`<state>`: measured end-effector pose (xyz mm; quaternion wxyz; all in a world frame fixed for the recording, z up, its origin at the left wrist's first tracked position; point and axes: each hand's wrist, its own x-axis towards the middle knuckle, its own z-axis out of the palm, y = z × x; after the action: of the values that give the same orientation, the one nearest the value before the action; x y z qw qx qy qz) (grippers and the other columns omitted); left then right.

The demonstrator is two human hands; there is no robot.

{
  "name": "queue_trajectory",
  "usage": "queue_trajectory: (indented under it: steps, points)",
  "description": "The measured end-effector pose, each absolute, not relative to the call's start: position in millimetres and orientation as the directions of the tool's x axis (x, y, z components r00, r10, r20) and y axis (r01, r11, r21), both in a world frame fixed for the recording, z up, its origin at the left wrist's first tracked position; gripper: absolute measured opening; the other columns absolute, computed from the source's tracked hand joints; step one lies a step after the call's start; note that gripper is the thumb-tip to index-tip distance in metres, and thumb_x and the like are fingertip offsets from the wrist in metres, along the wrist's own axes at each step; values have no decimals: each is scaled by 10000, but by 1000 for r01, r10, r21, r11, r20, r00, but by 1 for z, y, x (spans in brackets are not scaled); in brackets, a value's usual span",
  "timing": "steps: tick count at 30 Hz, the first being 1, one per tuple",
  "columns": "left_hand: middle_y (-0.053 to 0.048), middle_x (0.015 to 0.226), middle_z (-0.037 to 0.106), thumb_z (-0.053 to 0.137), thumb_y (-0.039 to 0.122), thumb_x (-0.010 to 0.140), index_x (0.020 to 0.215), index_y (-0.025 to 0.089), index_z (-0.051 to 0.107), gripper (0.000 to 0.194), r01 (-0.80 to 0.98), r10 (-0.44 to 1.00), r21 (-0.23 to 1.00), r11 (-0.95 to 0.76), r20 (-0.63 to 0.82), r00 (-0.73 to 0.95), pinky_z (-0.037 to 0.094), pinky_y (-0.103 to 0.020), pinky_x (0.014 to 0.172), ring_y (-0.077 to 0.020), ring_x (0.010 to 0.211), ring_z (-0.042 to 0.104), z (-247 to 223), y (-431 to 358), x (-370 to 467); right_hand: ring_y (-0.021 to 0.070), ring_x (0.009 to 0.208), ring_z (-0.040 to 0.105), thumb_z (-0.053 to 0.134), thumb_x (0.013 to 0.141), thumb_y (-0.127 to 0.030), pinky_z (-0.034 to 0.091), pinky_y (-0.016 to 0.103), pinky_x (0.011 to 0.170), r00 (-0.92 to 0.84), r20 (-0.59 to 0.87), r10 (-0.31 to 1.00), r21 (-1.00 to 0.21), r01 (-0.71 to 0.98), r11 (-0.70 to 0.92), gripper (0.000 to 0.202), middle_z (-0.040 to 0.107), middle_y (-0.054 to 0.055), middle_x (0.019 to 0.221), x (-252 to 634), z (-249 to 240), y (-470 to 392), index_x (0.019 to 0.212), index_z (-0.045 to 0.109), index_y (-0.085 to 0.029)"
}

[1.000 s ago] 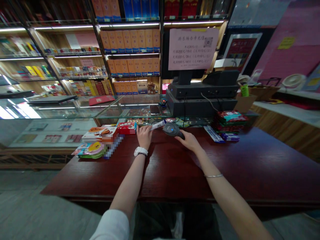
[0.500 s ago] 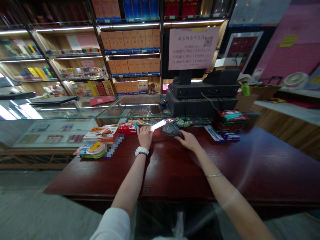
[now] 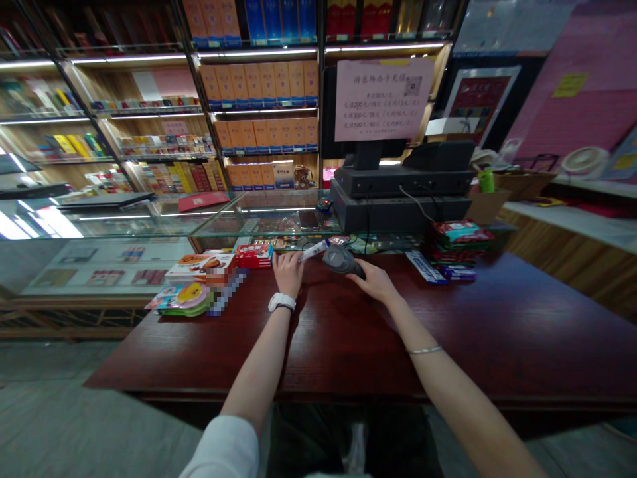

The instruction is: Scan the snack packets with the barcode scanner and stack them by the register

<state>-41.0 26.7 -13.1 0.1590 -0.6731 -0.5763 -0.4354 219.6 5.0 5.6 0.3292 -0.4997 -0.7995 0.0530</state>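
White packet (image 3: 315, 249), jutting from left fingers (image 3: 288, 257)

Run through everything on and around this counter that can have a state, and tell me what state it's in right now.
Left hand: holding one end of the slim pack
Slim pack: held, its sealing too small to tell
Right hand: gripping the scanner
Scanner: held, no bright beam on the pack
Monitor: upright, on or off unclear
Shelf lights: lit

Strip lights (image 3: 127, 58) are glowing at upper left, the dim table (image 3: 343, 345) is shining softly, and the frame's edges are looking stretched.
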Motion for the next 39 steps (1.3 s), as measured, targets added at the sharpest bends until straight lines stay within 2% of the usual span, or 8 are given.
queue_trajectory:
  steps: [4,9,16,23,29,32,35,39]
  points:
    - [-55,1070,714,565,281,896,1088,257,681,225,914,640,288,-285,767,-42,256,-533,1168,-263,1055,602,-14,28,-41,269,1192,592,511,926,-445,464,442,1019,-340,520,783,-435,684,586,518,618,123,1296,219,1,9,1379,467,-196]
    - [-64,1069,714,557,284,898,1082,252,684,225,912,634,294,-286,772,-50,254,-540,1170,-263,1052,602,-15,29,-41,278,1177,577,492,940,-415,457,468,1022,-416,535,735,-358,677,643,612,602,139,1269,219,-6,15,1486,334,-188]
    - [-61,1078,713,558,286,900,1093,257,677,228,919,627,270,-287,778,-33,245,-541,1173,-264,1051,605,-17,30,-42,285,1113,605,582,912,-395,496,454,960,-561,397,726,-229,705,671,613,610,146,1211,218,-26,23,1461,397,-195]
    - [-63,1076,713,570,283,894,1094,262,680,229,921,615,249,-299,788,-13,262,-537,1166,-266,1050,607,-18,31,-41,282,1092,612,627,892,-396,502,432,940,-599,332,729,-136,735,665,639,616,148,1209,210,-31,23,1457,412,-188]
    - [-59,1061,718,574,272,895,1082,257,683,217,924,618,227,-309,786,13,256,-536,1171,-262,1040,610,-15,27,-36,282,1141,598,618,897,-394,490,444,967,-582,316,749,-138,753,643,630,608,148,1259,209,-30,21,1459,409,-201]
    - [-60,1074,717,562,272,904,1091,255,682,223,921,618,216,-323,786,32,248,-530,1180,-257,1052,607,-11,25,-34,287,1228,557,615,893,-419,469,472,1013,-568,352,744,-196,732,652,644,574,153,1344,209,-27,20,1467,400,-218]
    - [-46,1098,714,557,271,909,1107,265,677,231,913,605,186,-363,793,79,231,-513,1196,-243,1055,608,-6,23,-31,276,1333,473,586,906,-436,417,475,1092,-532,471,703,-242,688,684,659,510,148,1435,208,-22,16,1486,371,-210]
    - [-34,1092,715,563,276,916,1114,264,672,227,896,581,142,-422,800,147,222,-504,1204,-230,1059,611,3,17,-23,251,1373,433,494,958,-382,368,480,1143,-441,644,625,-208,684,699,564,502,115,1455,204,-11,10,1485,379,-219]
